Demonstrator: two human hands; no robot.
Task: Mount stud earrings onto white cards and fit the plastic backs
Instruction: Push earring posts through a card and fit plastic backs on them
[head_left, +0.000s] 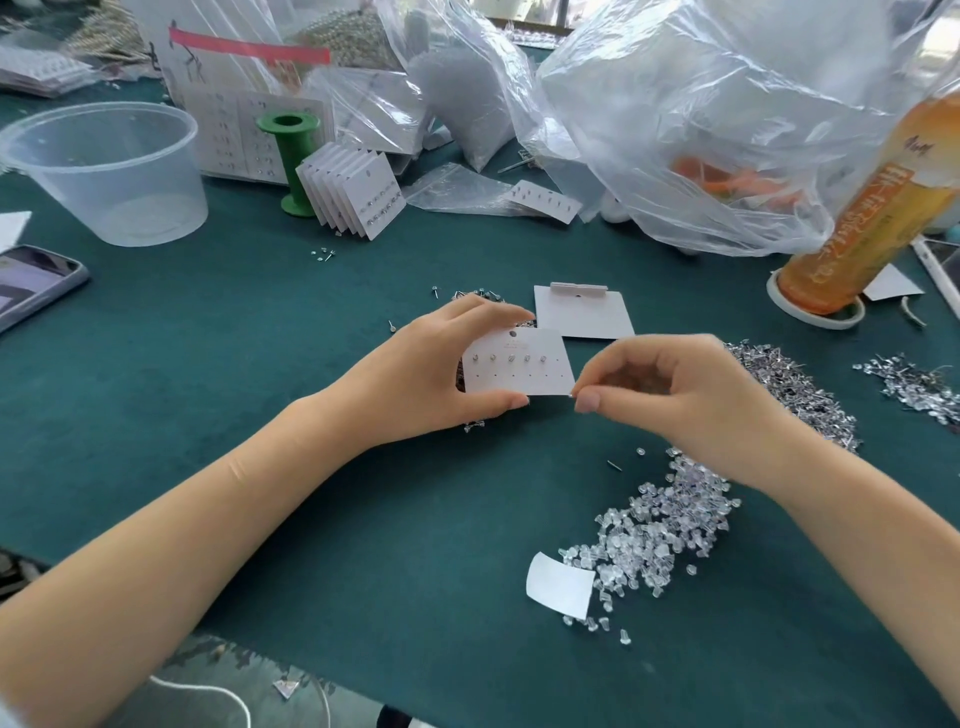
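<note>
My left hand holds a white card by its top and bottom edges, just above the green table. Several stud earrings sit in the card's upper row of holes; the lower row is bare. My right hand pinches a tiny stud between thumb and forefinger at the card's lower right corner. A blank white card lies behind. A heap of loose studs lies under and right of my right hand. Clear plastic backs are scattered near the front right.
Finished cards lean against a green spool. A clear tub and a phone lie at the left. Plastic bags crowd the back. An orange bottle stands at the right, more studs beyond it.
</note>
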